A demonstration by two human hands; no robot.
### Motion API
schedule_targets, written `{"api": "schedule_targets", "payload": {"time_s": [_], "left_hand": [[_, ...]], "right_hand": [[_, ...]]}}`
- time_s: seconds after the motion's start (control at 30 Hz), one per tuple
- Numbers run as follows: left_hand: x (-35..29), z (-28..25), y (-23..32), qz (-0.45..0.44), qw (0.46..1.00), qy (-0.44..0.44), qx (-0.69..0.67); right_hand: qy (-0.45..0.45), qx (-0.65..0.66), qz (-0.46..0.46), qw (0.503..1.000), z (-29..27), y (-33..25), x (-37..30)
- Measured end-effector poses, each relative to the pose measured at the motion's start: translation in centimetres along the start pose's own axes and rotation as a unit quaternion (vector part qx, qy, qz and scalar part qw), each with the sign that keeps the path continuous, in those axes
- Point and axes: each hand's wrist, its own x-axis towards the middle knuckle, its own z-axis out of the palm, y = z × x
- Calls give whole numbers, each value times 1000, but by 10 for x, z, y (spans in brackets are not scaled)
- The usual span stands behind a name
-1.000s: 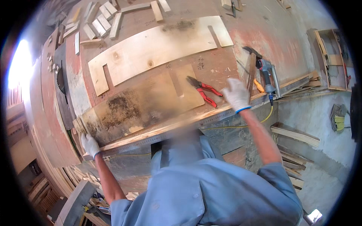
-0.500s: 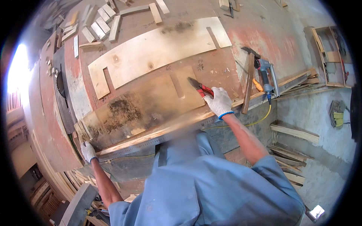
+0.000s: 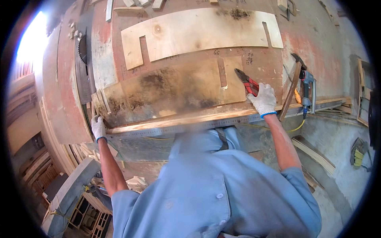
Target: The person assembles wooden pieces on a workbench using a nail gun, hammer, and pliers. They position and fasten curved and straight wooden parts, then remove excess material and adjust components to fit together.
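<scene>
A dark-stained plywood panel (image 3: 190, 87) with a slot near each end lies along the near side of the bench. At its right end my right hand (image 3: 263, 99), in a white knitted glove with a blue cuff, is closed around red-handled pliers (image 3: 250, 84). The dark jaws point up and left, over the panel's right end. My left hand (image 3: 98, 127), gloved the same way, is at the panel's near left corner, fingers bent at its edge. A pale wood strip (image 3: 178, 123) and a metal ruler (image 3: 158, 131) run along the bench front between both hands.
Behind lies a lighter slotted plywood panel (image 3: 178, 37). On the right are a hammer (image 3: 291, 85), an orange-handled tool (image 3: 297, 96) and a pneumatic nailer (image 3: 306, 89) with a yellow hose. A toothed saw blade (image 3: 82, 49) protrudes at the left. Wood offcuts (image 3: 131, 10) lie at the back.
The head view has turned, so the bench and panels appear shifted right and upward. Both hands keep about the same places against the stained panel, and the pliers stay in my right hand.
</scene>
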Motion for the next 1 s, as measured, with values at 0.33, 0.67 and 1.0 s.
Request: {"api": "schedule_targets", "payload": {"time_s": [0.33,0.67,1.0], "left_hand": [[-4,14,7,-1,998,48,43],[10,16,-6,-6,1000,26,2],[20,14,-14,-29,999,-4,-25]], "right_hand": [[-78,8,-37,996,-25,-13,7],[-283,653,165,683,-43,37,-18],[-87,696,241,671,-49,77,-11]]}}
